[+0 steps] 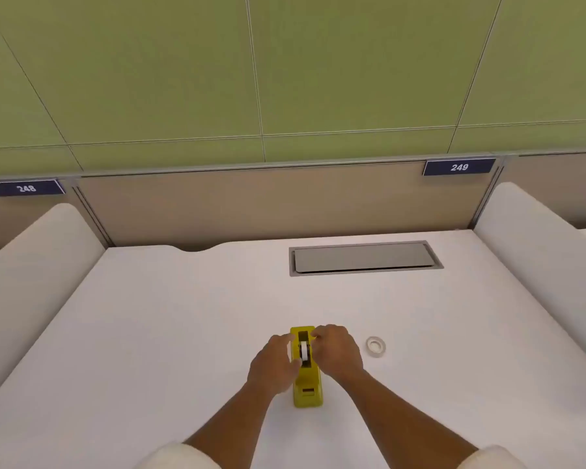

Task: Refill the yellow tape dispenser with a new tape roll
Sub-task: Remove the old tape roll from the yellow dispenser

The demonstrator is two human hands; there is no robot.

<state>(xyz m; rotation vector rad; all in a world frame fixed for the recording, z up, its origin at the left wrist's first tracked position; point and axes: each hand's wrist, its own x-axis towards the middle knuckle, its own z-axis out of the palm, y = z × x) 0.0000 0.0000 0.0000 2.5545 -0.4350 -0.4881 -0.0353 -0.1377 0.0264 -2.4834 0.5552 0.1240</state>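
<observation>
The yellow tape dispenser (307, 384) stands on the white desk (183, 333), its cutter end toward me. A white tape roll (305, 353) sits upright in its slot. My left hand (274, 362) presses against the dispenser's left side, thumb near the roll. My right hand (336, 350) holds the right side, with fingertips on the dispenser's top edge. A second tape roll (376, 346), whitish and flat, lies on the desk just right of my right hand, apart from it.
A grey cable hatch (365, 258) is set into the desk's far right. Rounded white dividers (41, 265) (535, 238) flank the desk on both sides. A beige partition with number plates 248 and 249 stands behind.
</observation>
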